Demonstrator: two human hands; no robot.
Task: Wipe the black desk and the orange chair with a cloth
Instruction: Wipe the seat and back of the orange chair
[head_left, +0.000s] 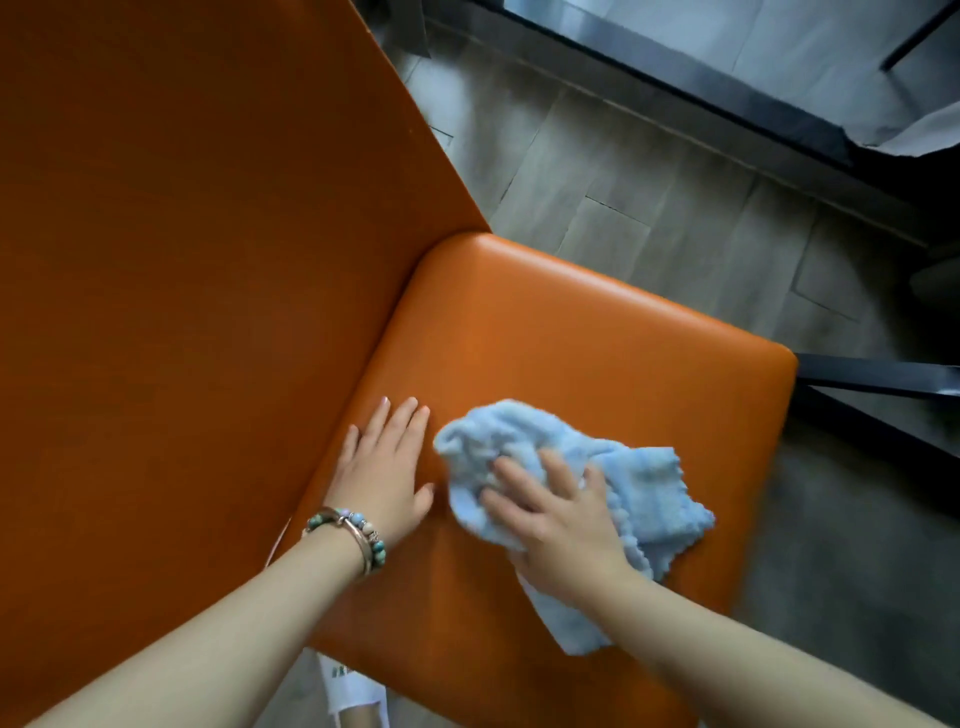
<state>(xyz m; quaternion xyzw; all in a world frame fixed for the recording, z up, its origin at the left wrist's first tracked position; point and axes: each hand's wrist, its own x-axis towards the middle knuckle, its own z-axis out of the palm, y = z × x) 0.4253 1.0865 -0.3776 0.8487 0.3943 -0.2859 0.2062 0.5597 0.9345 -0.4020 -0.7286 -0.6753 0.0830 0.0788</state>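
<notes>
The orange chair fills the left and middle of the head view, its backrest (197, 249) on the left and its padded seat (597, 338) in the middle. A crumpled light blue cloth (644, 488) lies on the seat. My right hand (561, 525) presses down on the cloth, fingers spread and slightly bent into its folds. My left hand (387, 467) rests flat on the seat next to the backrest, fingers straight, a beaded bracelet on the wrist. The two hands are close but apart.
A grey wood-pattern floor (649, 218) surrounds the chair. A black desk edge or frame (878, 379) juts in at the right of the seat. A dark window frame (701, 98) runs along the top right.
</notes>
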